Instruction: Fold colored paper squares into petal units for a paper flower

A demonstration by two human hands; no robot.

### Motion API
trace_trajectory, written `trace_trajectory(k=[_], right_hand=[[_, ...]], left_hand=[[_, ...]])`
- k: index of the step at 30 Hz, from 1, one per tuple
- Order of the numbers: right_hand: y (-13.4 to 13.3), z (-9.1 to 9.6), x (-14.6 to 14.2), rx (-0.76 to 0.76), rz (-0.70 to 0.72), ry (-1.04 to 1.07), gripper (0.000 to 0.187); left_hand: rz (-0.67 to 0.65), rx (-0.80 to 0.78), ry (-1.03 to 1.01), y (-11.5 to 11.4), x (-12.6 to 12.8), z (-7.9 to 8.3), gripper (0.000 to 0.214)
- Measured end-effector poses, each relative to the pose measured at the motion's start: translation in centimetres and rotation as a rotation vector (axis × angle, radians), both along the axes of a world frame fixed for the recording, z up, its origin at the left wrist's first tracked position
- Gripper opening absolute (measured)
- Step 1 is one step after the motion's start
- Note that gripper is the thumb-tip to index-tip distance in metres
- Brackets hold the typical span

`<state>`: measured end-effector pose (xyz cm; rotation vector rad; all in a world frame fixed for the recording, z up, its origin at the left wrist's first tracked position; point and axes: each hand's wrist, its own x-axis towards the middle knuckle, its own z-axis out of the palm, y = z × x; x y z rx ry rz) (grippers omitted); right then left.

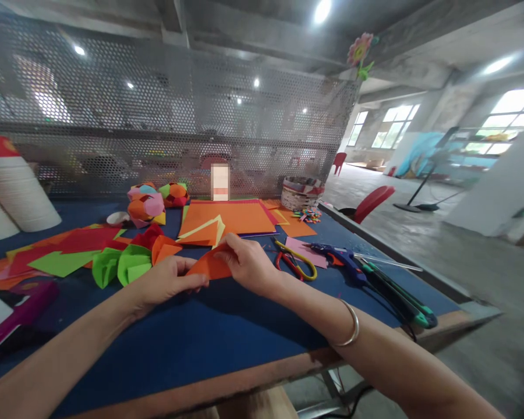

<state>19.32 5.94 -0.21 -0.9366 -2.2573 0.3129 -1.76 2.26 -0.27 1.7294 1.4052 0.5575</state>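
Note:
Between my two hands is a piece of orange paper (212,266), held just above the blue tabletop (244,331). My left hand (174,279) pinches its left end between thumb and fingers. At the upper right of the paper, my right hand (248,262) is closed on its edge. Directly behind lies a stack of orange sheets (240,216) with a bent yellow strip (203,228) on top. Green folded paper pieces (133,262) and an orange one (163,249) rest beyond my left hand. Scissors with red and yellow handles (303,265) lie right of my right hand.
A blue glue gun (343,259) and a green-black cutter (402,297) lie at the right. A woven basket (303,193) stands behind them. Paper balls (145,205), coloured sheets (65,262) and a purple tool (21,314) occupy the left. A perforated metal panel (157,116) closes the back.

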Motion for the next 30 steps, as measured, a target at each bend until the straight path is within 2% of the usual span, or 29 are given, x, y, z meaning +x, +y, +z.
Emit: trace_trajectory(k=[7, 13, 17, 21, 23, 25, 30], right_hand=[[1.5, -0.1, 0.8, 0.016, -0.014, 0.069, 0.006], [1.7, -0.3, 0.8, 0.017, -0.021, 0.063, 0.005], [2.1, -0.3, 1.0, 0.023, -0.050, 0.055, 0.002], [2.9, -0.4, 1.4, 0.022, -0.084, 0.057, 0.018], [3.0, -0.4, 1.4, 0.023, -0.095, 0.061, 0.017], [2.6, -0.4, 1.2, 0.025, -0.086, 0.064, 0.008], [0.7, -0.4, 0.3, 0.019, 0.006, 0.043, 0.006]], left_hand=[[0.024, -0.027, -0.043, 0.4, -1.3, 0.3, 0.031], [0.050, -0.045, -0.060, 0.8, -1.7, 0.0, 0.033], [0.056, -0.047, -0.068, 0.6, -2.4, 0.7, 0.034], [0.099, -0.004, -0.086, 0.5, -3.0, 1.5, 0.034], [0.130, 0.042, -0.099, 0.5, -2.9, 1.5, 0.036], [0.138, 0.083, -0.107, 0.5, -2.4, 1.3, 0.037], [0.015, 0.061, -0.044, 0.1, -0.4, 0.8, 0.034]])
